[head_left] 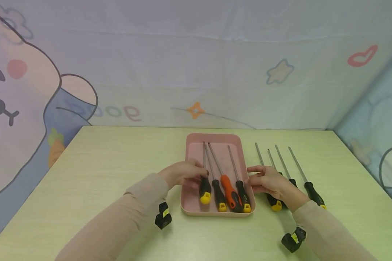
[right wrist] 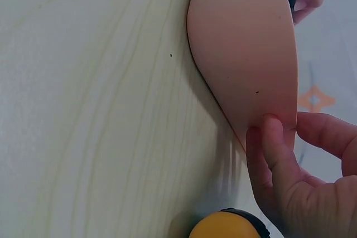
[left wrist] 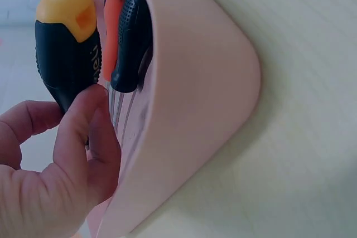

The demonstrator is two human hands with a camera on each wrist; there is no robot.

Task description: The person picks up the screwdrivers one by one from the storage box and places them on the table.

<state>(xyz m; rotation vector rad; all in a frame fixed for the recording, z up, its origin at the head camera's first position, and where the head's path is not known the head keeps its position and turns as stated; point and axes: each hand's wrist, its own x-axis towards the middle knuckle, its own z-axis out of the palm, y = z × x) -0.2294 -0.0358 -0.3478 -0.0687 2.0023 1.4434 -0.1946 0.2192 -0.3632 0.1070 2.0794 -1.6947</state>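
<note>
My left hand (head_left: 184, 174) pinches a screwdriver (head_left: 204, 186) with a black handle and yellow end, over the left side of a pink tray (head_left: 215, 214). In the left wrist view, thumb and fingers grip the narrow neck of that screwdriver (left wrist: 67, 54), with its yellow end up. Inside the tray lie an orange-and-black screwdriver (head_left: 228, 190) and two black-and-yellow ones, a left one (head_left: 219, 195) and a right one (head_left: 243, 195). My right hand (head_left: 271, 181) holds the tray's right side; the right wrist view has its thumb on the outer wall (right wrist: 240, 54) and a finger at the rim.
Right of the tray, several more black-and-yellow screwdrivers (head_left: 313, 192) lie side by side on the light wooden table (head_left: 127, 156), partly behind my right hand. A patterned cloth (head_left: 183, 72) hangs along the table's back edge.
</note>
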